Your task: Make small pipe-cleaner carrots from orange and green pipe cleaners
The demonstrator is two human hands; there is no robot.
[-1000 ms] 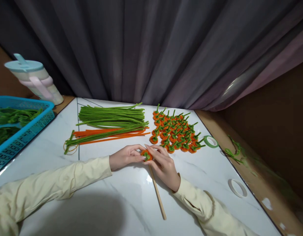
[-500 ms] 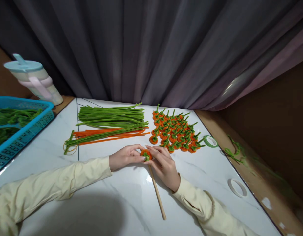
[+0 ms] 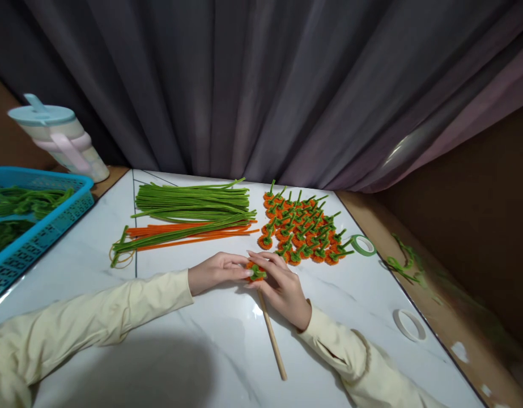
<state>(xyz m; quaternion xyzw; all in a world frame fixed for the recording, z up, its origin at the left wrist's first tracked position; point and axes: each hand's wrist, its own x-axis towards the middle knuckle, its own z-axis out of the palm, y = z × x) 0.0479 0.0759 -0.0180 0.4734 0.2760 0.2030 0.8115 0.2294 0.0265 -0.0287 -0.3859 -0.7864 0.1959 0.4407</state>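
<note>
My left hand [image 3: 214,271] and my right hand [image 3: 280,286] meet at the middle of the white marble table [image 3: 193,340]. Both pinch a small orange coil with a green centre [image 3: 255,272] made of pipe cleaner. It sits at the top of a thin wooden stick [image 3: 273,340] that runs toward me under my right hand. Just beyond lies a cluster of several finished orange coils with green stems [image 3: 301,226].
Bundles of green pipe cleaners [image 3: 193,201] and orange pipe cleaners [image 3: 188,233] lie at the back. A blue basket [image 3: 35,232] with green pieces and a lidded jug [image 3: 59,136] stand left. A green tape roll [image 3: 363,245] and white tape roll [image 3: 409,324] lie right.
The coil has tipped slightly and shifted a little right between my fingers. My right fingers have closed further over it. The arms have stayed in place.
</note>
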